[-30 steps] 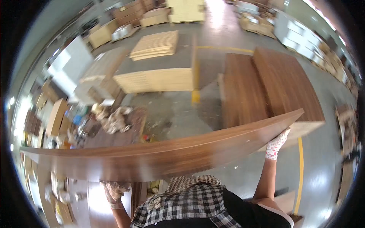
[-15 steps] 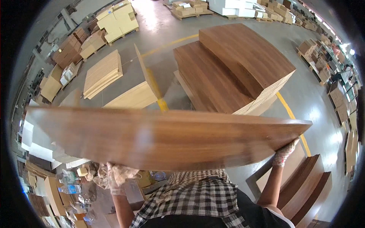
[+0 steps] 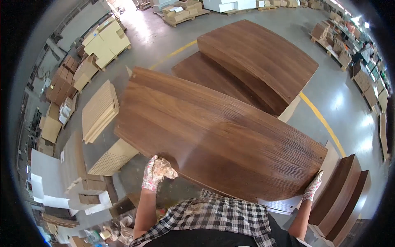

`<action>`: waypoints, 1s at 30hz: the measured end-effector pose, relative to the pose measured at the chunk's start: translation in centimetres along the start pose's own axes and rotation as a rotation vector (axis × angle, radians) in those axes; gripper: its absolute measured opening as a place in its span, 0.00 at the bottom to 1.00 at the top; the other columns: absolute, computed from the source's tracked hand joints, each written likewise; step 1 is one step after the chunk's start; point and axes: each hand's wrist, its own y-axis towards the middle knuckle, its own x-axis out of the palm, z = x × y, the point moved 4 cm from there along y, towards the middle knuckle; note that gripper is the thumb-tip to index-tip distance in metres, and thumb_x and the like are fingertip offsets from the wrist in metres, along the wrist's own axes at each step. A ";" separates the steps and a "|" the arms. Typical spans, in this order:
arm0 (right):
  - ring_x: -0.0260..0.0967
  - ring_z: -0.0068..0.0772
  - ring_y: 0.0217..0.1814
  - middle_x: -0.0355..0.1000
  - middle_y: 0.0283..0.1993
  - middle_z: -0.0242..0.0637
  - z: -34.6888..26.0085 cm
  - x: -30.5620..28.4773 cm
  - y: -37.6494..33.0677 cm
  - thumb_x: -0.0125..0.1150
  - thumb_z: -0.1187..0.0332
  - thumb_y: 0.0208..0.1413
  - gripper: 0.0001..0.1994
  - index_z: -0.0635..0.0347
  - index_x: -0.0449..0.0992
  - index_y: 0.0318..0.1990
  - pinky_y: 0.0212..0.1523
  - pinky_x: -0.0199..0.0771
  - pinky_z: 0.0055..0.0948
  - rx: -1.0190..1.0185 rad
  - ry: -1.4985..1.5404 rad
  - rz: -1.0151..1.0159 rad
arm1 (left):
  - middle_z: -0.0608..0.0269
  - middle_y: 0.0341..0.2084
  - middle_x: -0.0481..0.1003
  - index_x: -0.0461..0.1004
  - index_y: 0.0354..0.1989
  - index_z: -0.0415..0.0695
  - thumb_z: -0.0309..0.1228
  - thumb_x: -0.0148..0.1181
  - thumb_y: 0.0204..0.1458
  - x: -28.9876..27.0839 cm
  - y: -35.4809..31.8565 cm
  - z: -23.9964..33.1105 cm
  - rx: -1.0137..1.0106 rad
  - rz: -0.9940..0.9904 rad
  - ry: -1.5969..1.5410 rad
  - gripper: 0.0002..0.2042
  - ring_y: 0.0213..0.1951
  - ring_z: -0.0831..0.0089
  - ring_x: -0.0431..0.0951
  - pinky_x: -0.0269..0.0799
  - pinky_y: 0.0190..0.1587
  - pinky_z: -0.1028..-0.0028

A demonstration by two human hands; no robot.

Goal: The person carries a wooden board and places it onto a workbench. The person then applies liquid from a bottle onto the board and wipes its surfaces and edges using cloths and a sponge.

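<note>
Apparently midway thru handling brown panel (image 3: 222, 136) across ctr of frame, w/ similar stack (image 3: 261, 51) already upper R and amt left unclear, clenching rag (image 3: 165, 168) in fingers of L hand (image 3: 152, 176) by lower-L edge, w/ R hand (image 3: 313, 187) at R end, can't tell if fingers grasping.

Noted a grey, glossy floor (image 3: 173, 35), with pale glare near its far left corner and again along its right edge. Marked on it, a yellow line (image 3: 324, 120), curving down the right side. Logged a pale wall (image 3: 78, 24) beyond the left edge, and a white glow (image 3: 124, 5) at the far left corner. Recorded brown cartons (image 3: 59, 86) stacked along the left edge, white boxes (image 3: 228, 5) at the far edge, bright lamps (image 3: 356, 19) above the far right corner.
</note>
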 end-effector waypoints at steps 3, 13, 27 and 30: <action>0.63 0.30 0.46 0.70 0.46 0.37 2.6 0.7 0.8 0.45 0.40 0.58 0.36 0.72 0.70 0.51 0.51 0.62 0.29 0.072 -0.035 -0.007 | 0.55 0.34 0.75 0.70 0.36 0.40 0.37 0.43 0.60 -1.7 5.0 0.9 -0.129 -0.070 0.176 0.13 0.40 0.61 0.74 0.70 0.48 0.64; 0.61 0.24 0.32 0.69 0.31 0.30 6.2 3.7 -2.3 0.48 0.43 0.59 0.29 0.67 0.76 0.36 0.36 0.64 0.27 0.174 -0.098 0.178 | 0.50 0.33 0.75 0.71 0.37 0.35 0.40 0.40 0.61 -6.6 19.8 1.8 -0.350 0.235 0.381 0.19 0.36 0.57 0.76 0.74 0.42 0.61; 0.63 0.28 0.38 0.71 0.37 0.35 10.7 17.0 -3.9 0.48 0.45 0.59 0.30 0.72 0.75 0.40 0.43 0.64 0.28 0.249 -0.086 0.377 | 0.55 0.29 0.75 0.71 0.33 0.39 0.35 0.45 0.60 -7.8 40.5 6.0 -0.513 0.456 0.511 0.12 0.31 0.61 0.77 0.76 0.36 0.65; 0.64 0.26 0.37 0.71 0.37 0.32 11.1 20.3 -3.0 0.49 0.47 0.60 0.27 0.70 0.75 0.40 0.43 0.65 0.28 0.251 -0.055 0.303 | 0.57 0.30 0.76 0.73 0.35 0.37 0.36 0.51 0.57 -8.4 43.3 7.2 -0.450 0.442 0.624 0.12 0.31 0.66 0.78 0.76 0.33 0.69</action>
